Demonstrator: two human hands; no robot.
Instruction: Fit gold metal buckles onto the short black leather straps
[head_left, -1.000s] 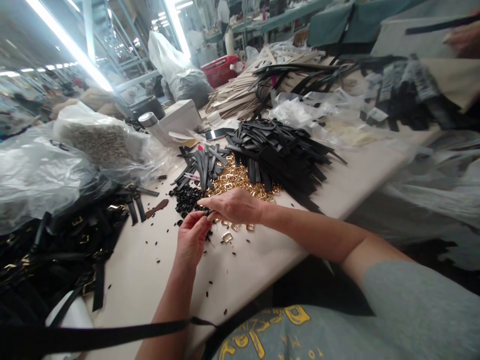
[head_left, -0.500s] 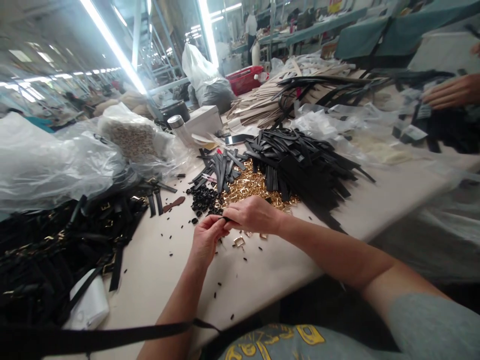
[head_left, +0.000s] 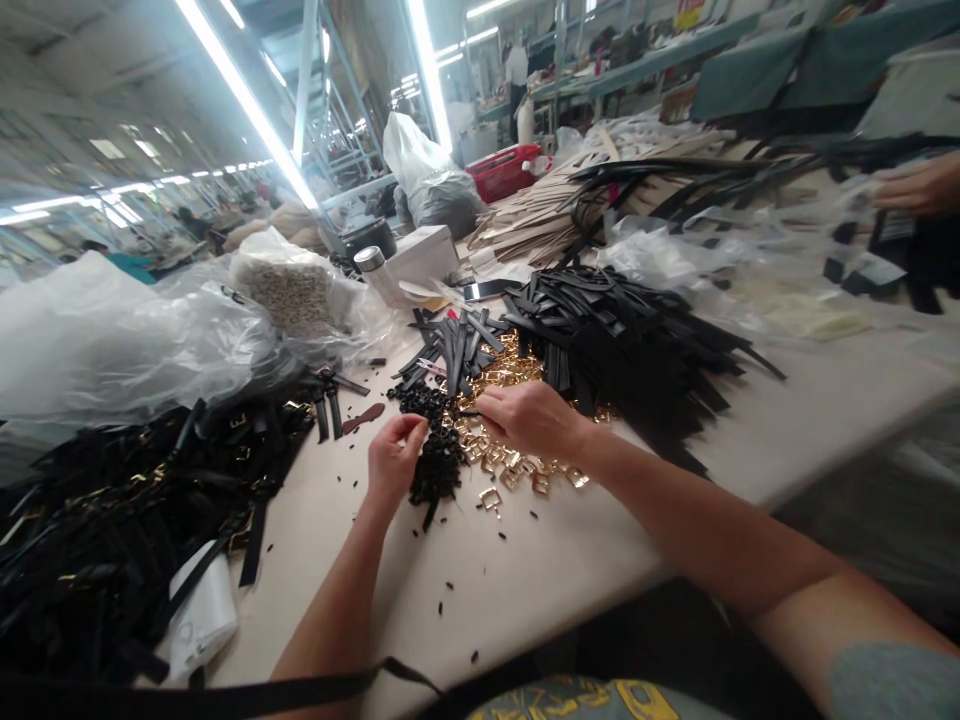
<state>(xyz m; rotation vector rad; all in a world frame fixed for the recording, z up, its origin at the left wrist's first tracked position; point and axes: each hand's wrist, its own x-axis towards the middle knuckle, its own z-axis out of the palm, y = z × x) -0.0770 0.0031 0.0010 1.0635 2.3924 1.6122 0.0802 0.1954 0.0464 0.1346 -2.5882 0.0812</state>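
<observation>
**Hands at the Loop and Buckle Piles**

Left hand [head_left: 391, 462] rests on the table [head_left: 525, 580] with fingers curled inward and thumb meeting fingertips; whether a part is pinched between them cannot be told. It lies just beside the loops [head_left: 435, 455], a heap of small black pieces, on the heap's left edge.

Right hand [head_left: 529, 418] lies palm down over the buckles [head_left: 517, 470], a spread of gold metal pieces. Its fingers are bent and drawn together, with the fingertips pointing left toward the loops. What it holds, if anything, is hidden under the hand.

The two hands are near each other but apart, with the loops between them.

Layout around the hands:
- Short straps [head_left: 454, 345]: a small black bundle just behind the loops and buckles.
- Long straps [head_left: 630, 345]: a larger black pile to the right of the short straps, touching the buckles.
- Finished straps [head_left: 127, 500]: a dark heap with gold fittings on the left of the table.
- Bags [head_left: 127, 340]: clear plastic, behind that heap.
- Box [head_left: 424, 255]: white, at the far side, with a metal flask [head_left: 373, 270] just beside it.
- Scattered black bits lie on the bare table in front of the hands.

Another person's hand [head_left: 919, 185] shows at the far right edge.
</observation>
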